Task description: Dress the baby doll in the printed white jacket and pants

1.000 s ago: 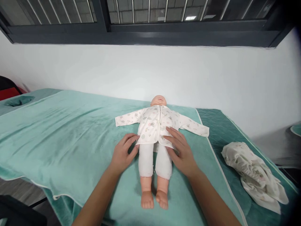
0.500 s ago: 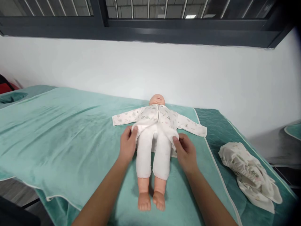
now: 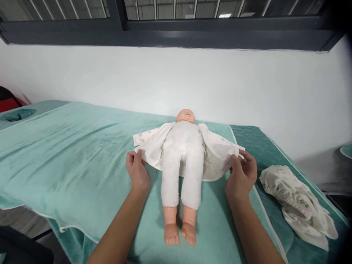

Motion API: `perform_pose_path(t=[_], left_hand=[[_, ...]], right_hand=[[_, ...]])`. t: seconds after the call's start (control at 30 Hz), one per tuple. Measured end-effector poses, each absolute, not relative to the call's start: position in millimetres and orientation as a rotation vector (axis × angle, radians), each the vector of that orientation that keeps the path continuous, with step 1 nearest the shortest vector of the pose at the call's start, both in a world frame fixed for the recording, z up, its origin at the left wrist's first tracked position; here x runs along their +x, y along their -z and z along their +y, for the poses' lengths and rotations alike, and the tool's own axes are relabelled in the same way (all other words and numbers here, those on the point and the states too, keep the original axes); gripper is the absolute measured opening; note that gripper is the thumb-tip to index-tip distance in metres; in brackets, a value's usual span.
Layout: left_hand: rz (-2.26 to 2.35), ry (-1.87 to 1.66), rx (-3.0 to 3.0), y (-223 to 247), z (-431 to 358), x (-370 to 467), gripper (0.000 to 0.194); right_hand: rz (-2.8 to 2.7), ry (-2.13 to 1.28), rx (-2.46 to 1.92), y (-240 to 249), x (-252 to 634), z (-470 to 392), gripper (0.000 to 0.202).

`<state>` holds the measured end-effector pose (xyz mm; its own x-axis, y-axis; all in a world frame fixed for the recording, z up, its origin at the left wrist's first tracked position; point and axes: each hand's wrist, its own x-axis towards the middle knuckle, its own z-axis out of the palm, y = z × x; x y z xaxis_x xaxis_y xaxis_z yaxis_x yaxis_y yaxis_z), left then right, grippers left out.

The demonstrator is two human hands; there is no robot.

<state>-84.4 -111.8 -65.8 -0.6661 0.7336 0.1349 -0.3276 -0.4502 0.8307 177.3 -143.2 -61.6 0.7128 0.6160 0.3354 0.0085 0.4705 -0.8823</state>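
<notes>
A baby doll [image 3: 183, 146] lies on its back on the green cloth, head toward the wall and bare feet toward me. Its white body shows between the two spread front panels of a white printed jacket [image 3: 217, 161]. My left hand [image 3: 138, 170] pinches the edge of the panel on the left, out beside the doll. On the other side my right hand [image 3: 242, 174] pinches the edge of the right panel, near the sleeve's end. Both sleeves stretch outward, partly covered by the opened panels.
A crumpled white printed cloth [image 3: 298, 205] lies on the darker green cover [image 3: 249, 137] at the right. Behind the bed rises a white wall [image 3: 110, 77] below a dark window frame [image 3: 220, 36]. A dark object [image 3: 24, 245] stands at the lower left.
Both hands have moved outward, the left one to the left and the right one to the right, drawing the jacket's front panels apart. The doll's white torso is now uncovered.
</notes>
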Motion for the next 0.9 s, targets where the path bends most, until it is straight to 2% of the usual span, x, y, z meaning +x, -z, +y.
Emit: perform_pose_path(t=[0.1, 0.23, 0.37, 0.47, 0.57, 0.7, 0.9], left_hand=[[1.191, -2.217, 0.734, 67, -113, -85, 0.024], [1.348, -2.302, 0.978, 67, -118, -82, 0.020], [1.642, -1.969, 1.358, 66, -120, -78, 0.013], [1.684, -1.629, 1.494, 67, -116, -76, 0.018], [1.700, -1.467, 1.581, 68, -112, -76, 0.024], [1.676, -1.453, 1.619, 71, -112, -77, 0.028], [1.682, -1.656, 1.639, 73, -116, -79, 0.031]], right_hand=[[-0.847, -0.111, -1.131, 58, 179, -148, 0.019], [-0.989, 0.127, -1.250, 57, 185, -152, 0.013], [-1.237, 0.014, -1.306, 67, 185, -145, 0.016], [-1.396, -0.182, -1.450, 77, 182, -137, 0.025], [-1.474, -0.285, -1.553, 81, 182, -134, 0.026], [-1.469, -0.211, -1.574, 78, 184, -137, 0.025], [-1.493, 0.070, -1.505, 74, 186, -140, 0.028]])
